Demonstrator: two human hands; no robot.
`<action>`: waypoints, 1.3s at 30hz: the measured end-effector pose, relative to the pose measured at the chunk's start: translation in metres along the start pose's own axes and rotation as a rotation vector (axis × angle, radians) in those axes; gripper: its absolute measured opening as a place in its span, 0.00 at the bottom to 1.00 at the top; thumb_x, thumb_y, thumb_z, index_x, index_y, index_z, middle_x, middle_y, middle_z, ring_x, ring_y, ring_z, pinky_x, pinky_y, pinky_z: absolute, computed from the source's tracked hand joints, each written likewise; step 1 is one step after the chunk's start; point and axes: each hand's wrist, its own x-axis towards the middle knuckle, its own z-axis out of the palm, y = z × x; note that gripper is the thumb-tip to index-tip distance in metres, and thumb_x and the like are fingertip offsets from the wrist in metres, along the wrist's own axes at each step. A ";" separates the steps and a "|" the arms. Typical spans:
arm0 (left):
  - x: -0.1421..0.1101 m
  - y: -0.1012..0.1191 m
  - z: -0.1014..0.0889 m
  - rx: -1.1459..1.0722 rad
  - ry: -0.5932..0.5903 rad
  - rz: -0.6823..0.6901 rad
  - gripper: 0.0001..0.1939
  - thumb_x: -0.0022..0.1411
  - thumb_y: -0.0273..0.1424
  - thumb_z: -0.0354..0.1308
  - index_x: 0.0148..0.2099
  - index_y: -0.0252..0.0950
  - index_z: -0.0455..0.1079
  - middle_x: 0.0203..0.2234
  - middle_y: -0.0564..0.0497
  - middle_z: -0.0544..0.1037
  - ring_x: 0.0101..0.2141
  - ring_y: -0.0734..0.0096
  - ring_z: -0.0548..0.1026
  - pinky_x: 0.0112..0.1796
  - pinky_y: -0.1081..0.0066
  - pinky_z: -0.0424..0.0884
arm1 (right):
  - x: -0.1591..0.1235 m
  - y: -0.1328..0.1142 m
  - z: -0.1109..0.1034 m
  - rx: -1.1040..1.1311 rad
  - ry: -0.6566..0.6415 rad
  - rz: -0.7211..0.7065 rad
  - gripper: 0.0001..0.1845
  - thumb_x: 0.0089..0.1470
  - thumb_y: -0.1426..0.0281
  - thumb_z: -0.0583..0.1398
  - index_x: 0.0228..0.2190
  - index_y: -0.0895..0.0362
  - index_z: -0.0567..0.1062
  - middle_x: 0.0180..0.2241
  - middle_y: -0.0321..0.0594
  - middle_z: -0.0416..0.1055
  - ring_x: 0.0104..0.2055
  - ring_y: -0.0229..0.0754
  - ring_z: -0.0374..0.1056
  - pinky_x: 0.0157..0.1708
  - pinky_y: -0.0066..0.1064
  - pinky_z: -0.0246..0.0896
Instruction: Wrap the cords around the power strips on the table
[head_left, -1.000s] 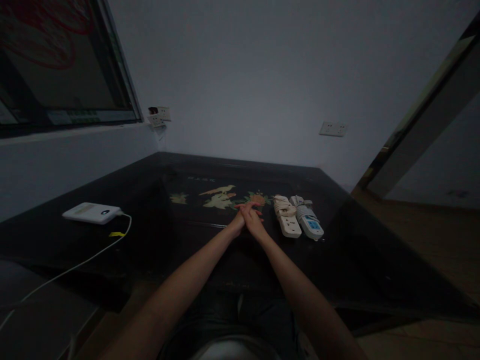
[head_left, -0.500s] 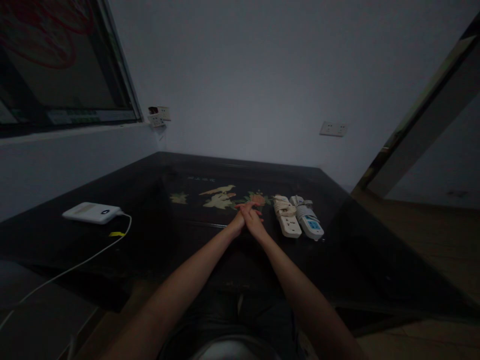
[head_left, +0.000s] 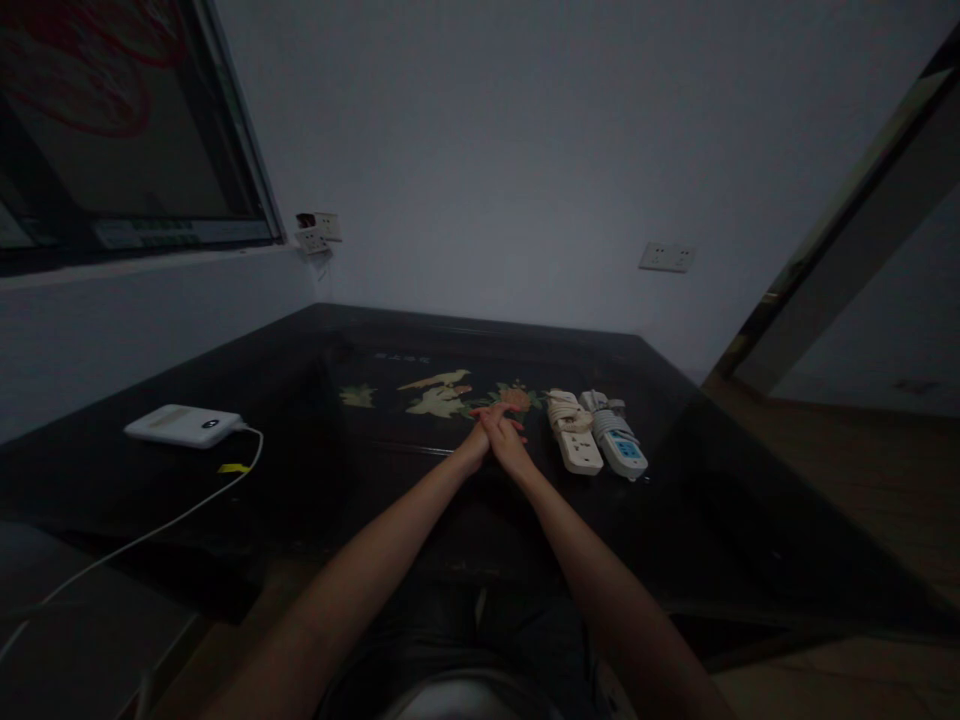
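My left hand (head_left: 473,448) and my right hand (head_left: 505,435) rest crossed on the dark table (head_left: 360,510), the right one lying over the left. Their fingers are stretched out, and neither hand holds anything. Part of my left hand is hidden beneath the right. Just right of them lies a cream power strip (head_left: 580,454) with its cord wound round one end. A second power strip (head_left: 627,455) with a blue socket face and a wrapped grey cord lies alongside it.
On the left of the table is a white power bank (head_left: 180,426) with a white cable (head_left: 187,512) running off the near edge. A yellow tag (head_left: 233,468) sits beside the cable. Wall sockets (head_left: 667,257) are behind the table, and a window (head_left: 142,150) is at left.
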 end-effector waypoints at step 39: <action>0.002 -0.002 0.000 0.005 0.029 -0.004 0.19 0.63 0.39 0.44 0.51 0.37 0.65 0.27 0.49 0.76 0.30 0.63 0.78 0.33 0.68 0.71 | 0.001 0.003 0.001 0.009 0.000 -0.009 0.27 0.56 0.54 0.52 0.45 0.60 0.74 0.48 0.49 0.72 0.53 0.50 0.65 0.54 0.37 0.54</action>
